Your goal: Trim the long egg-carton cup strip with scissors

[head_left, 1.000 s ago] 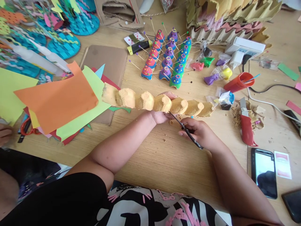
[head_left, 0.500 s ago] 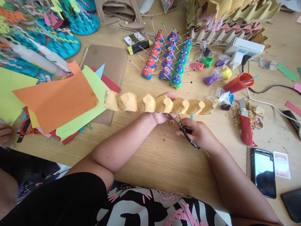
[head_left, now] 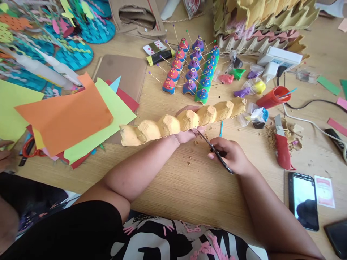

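A long yellow egg-carton strip [head_left: 168, 125] with several bumps slants upward to the right above the table. My left hand [head_left: 187, 135] holds it from beneath near its middle, the fingers partly hidden behind it. My right hand [head_left: 230, 153] is closed round the handles of dark scissors [head_left: 221, 160], whose tip points up-left to the strip's lower edge by my left hand. Beyond the strip stand painted bump rows: red [head_left: 173, 74], purple [head_left: 191, 74] and blue-green [head_left: 206, 72], with pins stuck in them.
Coloured paper sheets [head_left: 67, 115] lie at left beside orange-handled scissors [head_left: 28, 148]. Another person's hand [head_left: 4, 155] shows at the left edge. To the right are a red cup [head_left: 273, 97], a red-handled cutter [head_left: 283, 148] and a phone [head_left: 303, 200]. Carton trays [head_left: 260, 43] stand behind.
The strip has tilted, its right end rising and its left end dropping. My right hand and the scissors have shifted slightly right and down.
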Demonstrator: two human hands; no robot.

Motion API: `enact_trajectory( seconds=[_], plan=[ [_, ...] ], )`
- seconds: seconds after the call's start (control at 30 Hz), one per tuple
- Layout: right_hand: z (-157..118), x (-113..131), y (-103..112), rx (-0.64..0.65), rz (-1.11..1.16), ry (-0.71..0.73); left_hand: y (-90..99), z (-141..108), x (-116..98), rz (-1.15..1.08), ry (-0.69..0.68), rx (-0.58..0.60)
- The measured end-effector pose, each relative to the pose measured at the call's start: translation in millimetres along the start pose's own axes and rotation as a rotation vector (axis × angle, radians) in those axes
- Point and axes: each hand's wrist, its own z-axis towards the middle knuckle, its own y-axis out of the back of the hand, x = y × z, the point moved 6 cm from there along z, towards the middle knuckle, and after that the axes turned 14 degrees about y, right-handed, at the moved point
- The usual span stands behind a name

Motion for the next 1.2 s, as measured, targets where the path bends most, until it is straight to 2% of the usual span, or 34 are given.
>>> enact_trajectory(
  seconds=[0.17,0.43,0.7,0.8,0.9,1.2],
  plan=[
    [-0.7,-0.7,4.2,-0.098,-0.057,0.008,-2.1,-1.9,-1.2,-0.007,-0.010,-0.029],
    [1.3,1.5,3.7,-0.132,-0.074,-0.004,1.3,3.0,0.1,0.007,0.024,-0.144],
    [0.1,-1.7,4.0,-0.085,-0.068,-0.044,2.9,2.7,-0.7,0.038,0.012,-0.146],
    [0.1,-1.0,3.5,-0.025,-0.053,-0.040,6.6,2.3,-2.2,0.021,-0.013,-0.146],
    [0.2,0.9,1.4,0.040,-0.040,-0.020,3.3,1.3,-4.2,0.014,-0.047,-0.080],
    [0.8,-2.1,2.8,-0.082,-0.111,-0.049,6.1,1.8,-2.9,-0.044,-0.015,-0.114]
  ],
)
